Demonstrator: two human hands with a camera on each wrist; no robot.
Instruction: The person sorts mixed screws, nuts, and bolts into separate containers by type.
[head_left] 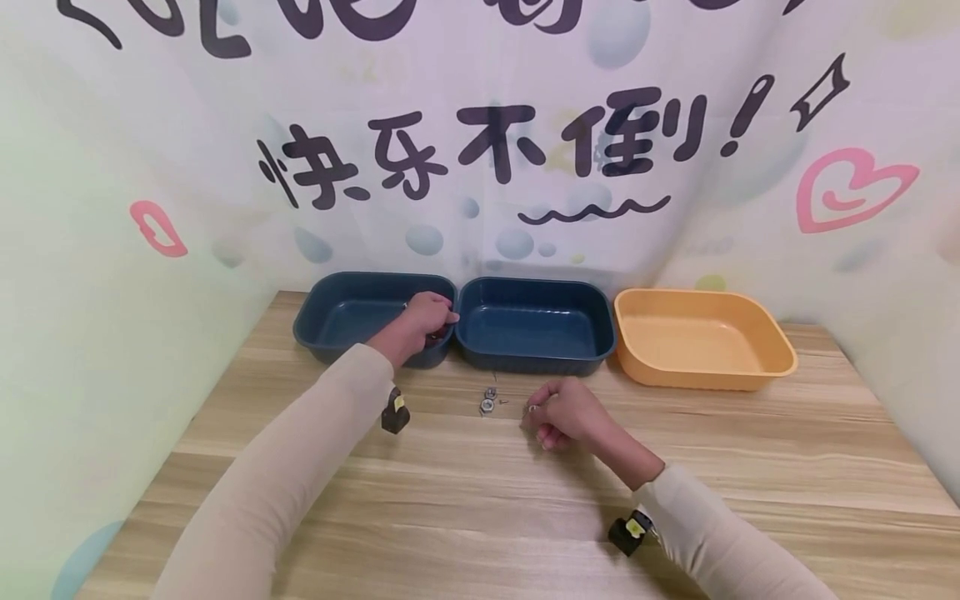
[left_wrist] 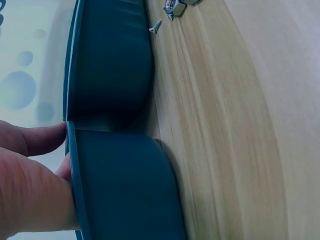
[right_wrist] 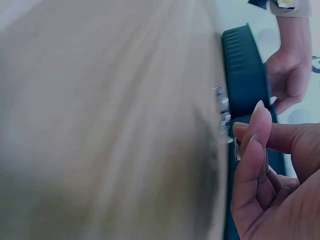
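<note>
On the wooden counter (head_left: 675, 467) some nuts and screws (head_left: 489, 402) remain unsorted; left hand (head_left: 422, 323) fingers curl over the left blue bin (head_left: 330, 308); right hand (head_left: 566, 414) pinches a small piece.

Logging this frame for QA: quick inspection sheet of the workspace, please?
Surface: wooden table, light grain.
Job's things: left blue bin, middle blue bin, orange bin; nuts and a screw loose in front of the bins.
Clutter: nothing seen.
Hands: left hand at the left blue bin's right rim, fingers curled; right hand pinches a small metal part, too small to identify.
Cables: nothing seen.
Surroundings: printed backdrop with lettering on all sides.
</note>
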